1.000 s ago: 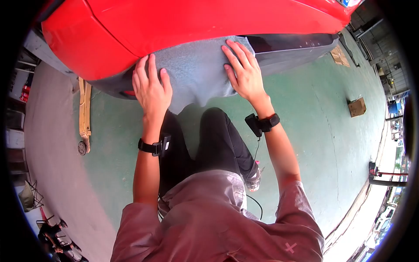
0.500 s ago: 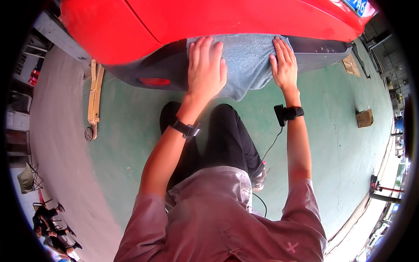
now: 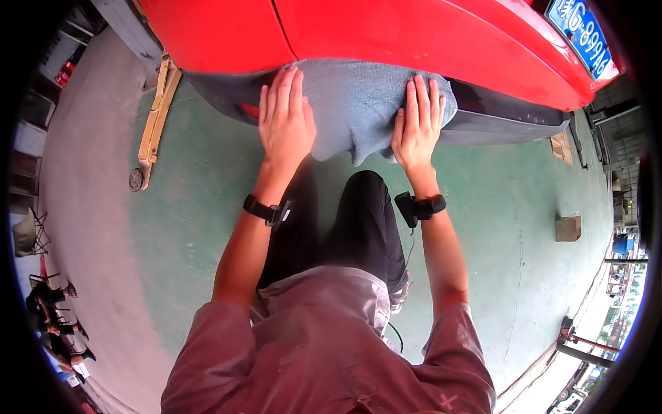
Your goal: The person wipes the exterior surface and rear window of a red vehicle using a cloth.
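Note:
A blue-grey cloth (image 3: 352,96) is spread against the dark lower bumper (image 3: 503,110) of a red car (image 3: 386,31), its lower edge hanging in folds. My left hand (image 3: 286,127) lies flat at the cloth's left side, fingers stretched upward, beside a red reflector (image 3: 249,110) that it partly hides. On the right part of the cloth rests my right hand (image 3: 419,124), fingers extended and slightly apart, thumb away from them. Both palms face the bumper and are hidden. Neither hand grips the cloth in any visible way.
A yellow jack-like metal frame (image 3: 157,121) with a wheel stands on the floor at left. To the right sits a cardboard box (image 3: 568,228). A blue licence plate (image 3: 580,34) is on the car. Seated people (image 3: 55,310) are at far left.
Both hands have slid left along the bumper with the cloth, and my left hand is now close against the reflector. The view has shifted too, showing more of the licence plate.

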Demonstrator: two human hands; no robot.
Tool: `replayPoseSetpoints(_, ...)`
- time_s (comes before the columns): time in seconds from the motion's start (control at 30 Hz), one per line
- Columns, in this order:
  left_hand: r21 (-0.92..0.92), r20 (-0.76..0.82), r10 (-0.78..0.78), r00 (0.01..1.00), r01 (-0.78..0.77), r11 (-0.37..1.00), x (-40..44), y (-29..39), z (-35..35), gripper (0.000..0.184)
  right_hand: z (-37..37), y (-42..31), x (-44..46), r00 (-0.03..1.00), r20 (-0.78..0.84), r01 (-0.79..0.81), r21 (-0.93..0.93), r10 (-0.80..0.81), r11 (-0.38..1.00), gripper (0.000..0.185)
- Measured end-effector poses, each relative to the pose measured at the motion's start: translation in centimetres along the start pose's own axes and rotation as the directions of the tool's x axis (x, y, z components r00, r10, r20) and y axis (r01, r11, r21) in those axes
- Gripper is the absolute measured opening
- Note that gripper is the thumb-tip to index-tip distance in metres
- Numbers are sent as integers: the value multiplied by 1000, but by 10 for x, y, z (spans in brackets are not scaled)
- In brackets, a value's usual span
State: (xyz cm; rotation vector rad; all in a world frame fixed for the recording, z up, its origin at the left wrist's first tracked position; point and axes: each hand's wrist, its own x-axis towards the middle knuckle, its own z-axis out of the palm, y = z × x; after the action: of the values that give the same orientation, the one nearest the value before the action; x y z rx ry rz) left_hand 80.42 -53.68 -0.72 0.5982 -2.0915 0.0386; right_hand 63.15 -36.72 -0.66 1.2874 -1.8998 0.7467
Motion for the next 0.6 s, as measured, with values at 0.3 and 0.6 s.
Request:
replayPoseSetpoints(0.3,-162,94,32,995,-16,987,-1,15,-11,53,2,15,10,995,10,97,-25,-97,995,49)
replayPoseSetpoints(0.6,-319,122,263,957,-213,923,30,77,6,51,-12,106,-6,995,-68,65,-137,-75,988,41)
